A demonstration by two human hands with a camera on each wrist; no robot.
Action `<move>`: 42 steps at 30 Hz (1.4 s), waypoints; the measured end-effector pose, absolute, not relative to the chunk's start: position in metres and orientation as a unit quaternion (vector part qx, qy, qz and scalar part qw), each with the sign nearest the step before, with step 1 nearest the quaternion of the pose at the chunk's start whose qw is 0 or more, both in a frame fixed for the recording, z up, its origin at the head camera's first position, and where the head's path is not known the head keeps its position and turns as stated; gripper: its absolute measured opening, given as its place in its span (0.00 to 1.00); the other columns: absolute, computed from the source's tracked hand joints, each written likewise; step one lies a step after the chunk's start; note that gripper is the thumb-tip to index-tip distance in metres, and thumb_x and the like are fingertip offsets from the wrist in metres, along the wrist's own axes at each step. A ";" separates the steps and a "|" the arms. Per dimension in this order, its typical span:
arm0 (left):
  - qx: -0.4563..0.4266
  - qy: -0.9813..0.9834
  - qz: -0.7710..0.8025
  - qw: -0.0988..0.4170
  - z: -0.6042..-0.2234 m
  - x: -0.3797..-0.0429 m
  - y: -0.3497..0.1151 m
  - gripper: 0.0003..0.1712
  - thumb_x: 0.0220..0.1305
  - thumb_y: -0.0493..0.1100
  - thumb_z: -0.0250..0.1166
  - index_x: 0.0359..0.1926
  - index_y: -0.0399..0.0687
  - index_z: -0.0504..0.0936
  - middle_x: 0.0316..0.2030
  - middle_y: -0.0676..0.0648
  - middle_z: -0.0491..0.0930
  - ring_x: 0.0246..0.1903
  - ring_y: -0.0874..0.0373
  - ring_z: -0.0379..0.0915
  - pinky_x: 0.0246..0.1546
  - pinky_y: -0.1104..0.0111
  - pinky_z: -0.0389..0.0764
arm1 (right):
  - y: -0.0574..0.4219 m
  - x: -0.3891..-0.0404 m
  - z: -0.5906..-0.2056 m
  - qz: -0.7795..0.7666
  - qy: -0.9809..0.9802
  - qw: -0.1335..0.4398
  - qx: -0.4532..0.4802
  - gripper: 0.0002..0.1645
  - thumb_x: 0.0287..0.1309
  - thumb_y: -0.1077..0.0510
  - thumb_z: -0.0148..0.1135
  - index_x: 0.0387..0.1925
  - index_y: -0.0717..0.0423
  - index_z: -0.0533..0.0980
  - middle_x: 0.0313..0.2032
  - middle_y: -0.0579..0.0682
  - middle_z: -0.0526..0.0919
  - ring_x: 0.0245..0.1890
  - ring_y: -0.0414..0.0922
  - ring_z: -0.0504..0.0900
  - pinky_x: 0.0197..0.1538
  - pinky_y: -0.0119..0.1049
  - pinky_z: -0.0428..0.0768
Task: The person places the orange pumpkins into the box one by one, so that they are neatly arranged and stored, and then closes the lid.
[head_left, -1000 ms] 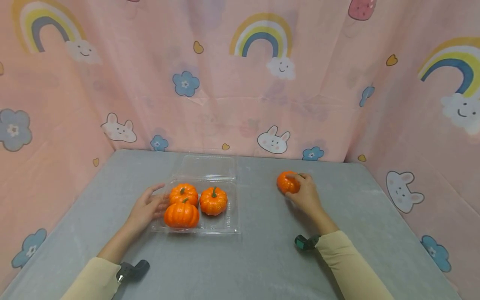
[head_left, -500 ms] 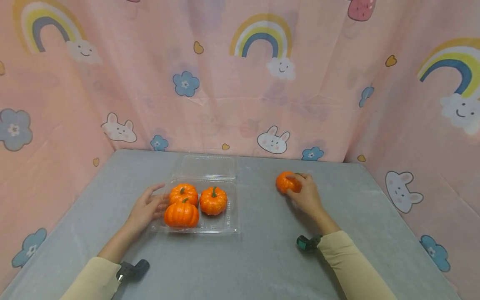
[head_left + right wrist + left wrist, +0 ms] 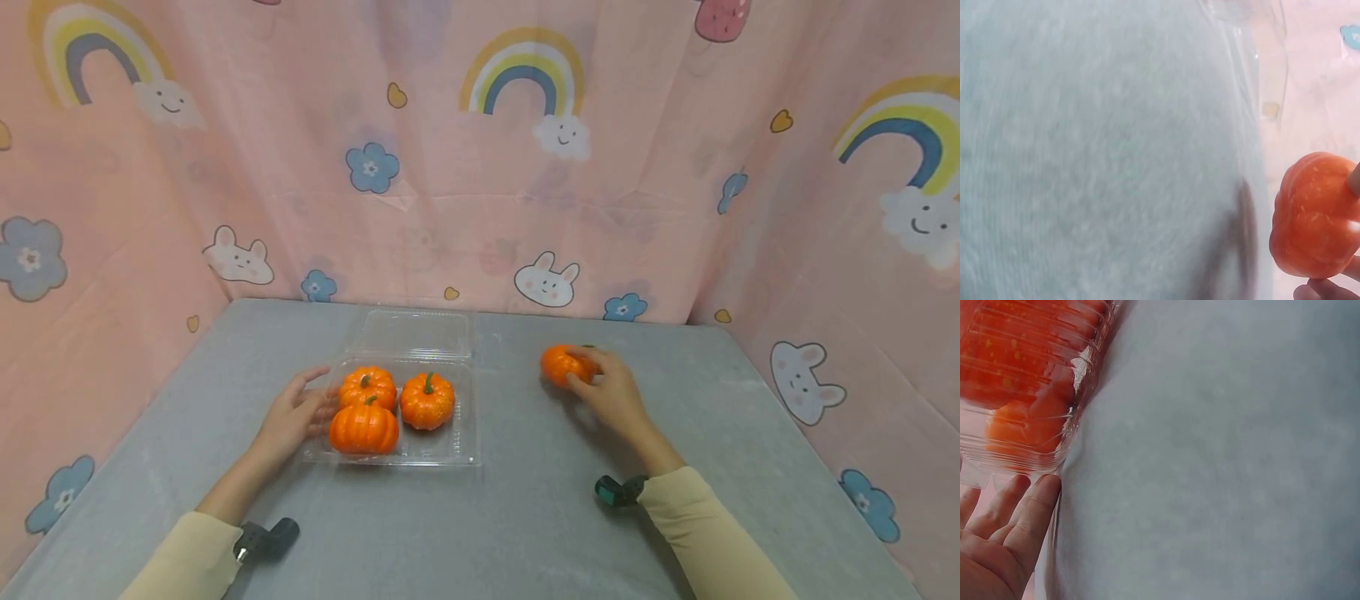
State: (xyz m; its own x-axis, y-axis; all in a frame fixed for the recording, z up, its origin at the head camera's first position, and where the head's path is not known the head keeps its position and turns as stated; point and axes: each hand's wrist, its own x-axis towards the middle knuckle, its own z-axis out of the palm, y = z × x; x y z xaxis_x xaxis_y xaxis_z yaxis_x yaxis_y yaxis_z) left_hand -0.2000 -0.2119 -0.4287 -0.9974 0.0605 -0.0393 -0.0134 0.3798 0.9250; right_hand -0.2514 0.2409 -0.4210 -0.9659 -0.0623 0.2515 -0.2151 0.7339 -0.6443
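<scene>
My right hand (image 3: 611,396) grips a small orange pumpkin (image 3: 562,366) between thumb and fingers, to the right of a clear plastic clamshell box (image 3: 463,450). The right wrist view shows this pumpkin (image 3: 1316,215) at its right edge, fingers on it and a shadow on the cloth. Inside the box sit three more pumpkins: one at the back left (image 3: 367,387), one at the front left (image 3: 363,430) and one on the right (image 3: 427,402). At the box's left side rests my left hand (image 3: 292,417), its fingers extended. In the left wrist view, fingertips (image 3: 1047,484) meet the box wall (image 3: 1035,464).
The box's transparent lid (image 3: 416,333) lies folded back behind it. A grey cloth (image 3: 525,517) covers the table. Pink patterned curtains (image 3: 450,225) close off the back and both sides.
My right hand has shifted the held pumpkin slightly to the left, and the pumpkin has tilted. The left hand and the box have stayed in place.
</scene>
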 end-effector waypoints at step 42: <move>0.028 0.823 0.567 0.024 -0.433 -0.202 -0.215 0.30 0.75 0.46 0.45 0.73 0.46 0.53 0.62 0.29 0.70 0.49 0.47 0.80 0.42 0.65 0.85 | 0.173 -0.209 -0.369 0.396 -0.901 0.060 0.165 0.21 0.59 0.50 0.65 0.55 0.41 0.78 0.56 0.47 0.80 0.47 0.49 0.79 0.44 0.41 0.83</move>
